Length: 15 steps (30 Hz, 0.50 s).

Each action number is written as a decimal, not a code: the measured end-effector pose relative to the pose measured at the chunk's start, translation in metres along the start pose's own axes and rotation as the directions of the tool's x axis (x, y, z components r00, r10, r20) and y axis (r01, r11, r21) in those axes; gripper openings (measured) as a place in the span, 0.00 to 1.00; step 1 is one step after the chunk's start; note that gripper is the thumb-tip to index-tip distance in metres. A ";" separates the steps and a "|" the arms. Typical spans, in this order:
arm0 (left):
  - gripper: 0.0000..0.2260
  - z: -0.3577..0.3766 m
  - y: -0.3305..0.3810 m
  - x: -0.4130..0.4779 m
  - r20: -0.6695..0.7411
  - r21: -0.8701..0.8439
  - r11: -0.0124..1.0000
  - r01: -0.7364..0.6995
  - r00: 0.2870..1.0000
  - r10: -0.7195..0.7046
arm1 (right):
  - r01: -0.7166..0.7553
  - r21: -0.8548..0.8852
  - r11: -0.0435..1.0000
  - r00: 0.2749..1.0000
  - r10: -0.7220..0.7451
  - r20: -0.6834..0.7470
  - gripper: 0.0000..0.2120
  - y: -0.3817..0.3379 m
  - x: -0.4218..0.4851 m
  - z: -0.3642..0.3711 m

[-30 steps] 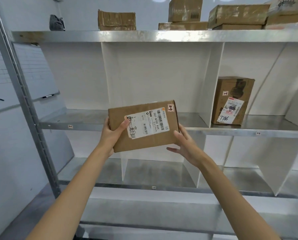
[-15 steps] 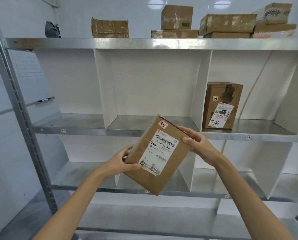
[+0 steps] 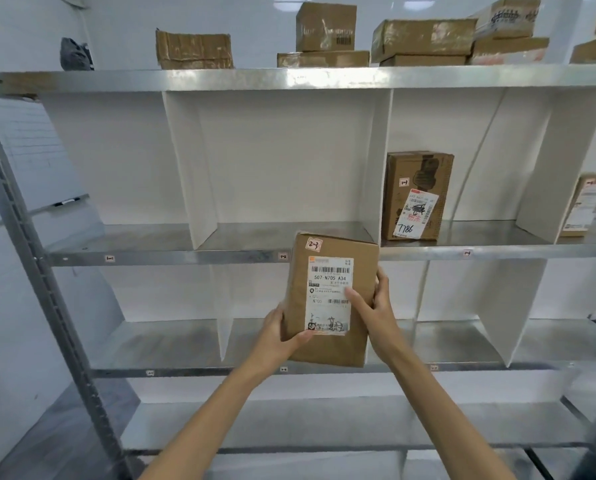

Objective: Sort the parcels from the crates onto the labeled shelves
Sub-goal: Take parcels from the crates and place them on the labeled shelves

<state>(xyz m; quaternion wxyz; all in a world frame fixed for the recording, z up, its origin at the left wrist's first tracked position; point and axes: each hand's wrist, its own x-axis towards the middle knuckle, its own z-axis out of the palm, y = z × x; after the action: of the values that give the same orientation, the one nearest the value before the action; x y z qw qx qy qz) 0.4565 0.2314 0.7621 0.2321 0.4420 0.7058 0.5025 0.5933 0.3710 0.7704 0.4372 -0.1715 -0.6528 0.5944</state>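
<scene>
Whiteboard (image 3: 30, 150) is hanging at 9 o'clock. Left hand (image 3: 279, 336) is gripping the lower-left edge of the upright parcel (image 3: 327, 348), centred before the shelves (image 3: 185, 257); its label (image 3: 324, 284) is reading "507-N705 A34". Right hand (image 3: 372, 306) is clasping its right side. Box (image 3: 416, 174) marked "7786" is standing at 2 o'clock.

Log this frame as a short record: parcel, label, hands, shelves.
parcel: brown cardboard box, held upright in the air
label: white shipping label, reads 507-N705 A34
left hand: grips lower left edge, thumb on front
right hand: grips right side, thumb on label
middle shelf: box marked 7786, standing in a compartment
top shelf: several cardboard boxes
</scene>
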 end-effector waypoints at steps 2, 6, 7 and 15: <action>0.24 0.005 -0.001 -0.001 -0.127 0.131 0.991 0.023 0.992 -0.007 | -0.008 -0.037 0.999 0.999 0.006 -0.033 0.31 0.004 -0.011 0.001; 0.26 0.010 -0.009 -0.005 -0.164 0.100 0.992 0.079 0.985 -0.062 | -0.026 -0.094 0.995 0.998 0.021 -0.053 0.28 0.012 -0.033 0.003; 0.26 0.013 -0.012 -0.007 -0.147 0.059 0.995 0.081 0.986 -0.072 | -0.032 -0.110 0.993 0.998 0.025 -0.064 0.27 0.013 -0.037 0.001; 0.20 0.064 -0.016 -0.010 0.058 -0.045 0.990 0.134 0.990 -0.131 | -0.114 -0.193 0.975 0.980 0.079 -0.183 0.28 0.018 -0.079 -0.060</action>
<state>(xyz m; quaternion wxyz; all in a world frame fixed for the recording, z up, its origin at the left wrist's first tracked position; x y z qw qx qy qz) 0.5048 0.2537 0.7211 0.2949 0.4021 0.7146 0.4906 0.6783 0.3537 0.7190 0.4432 -0.2979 -0.6601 0.5284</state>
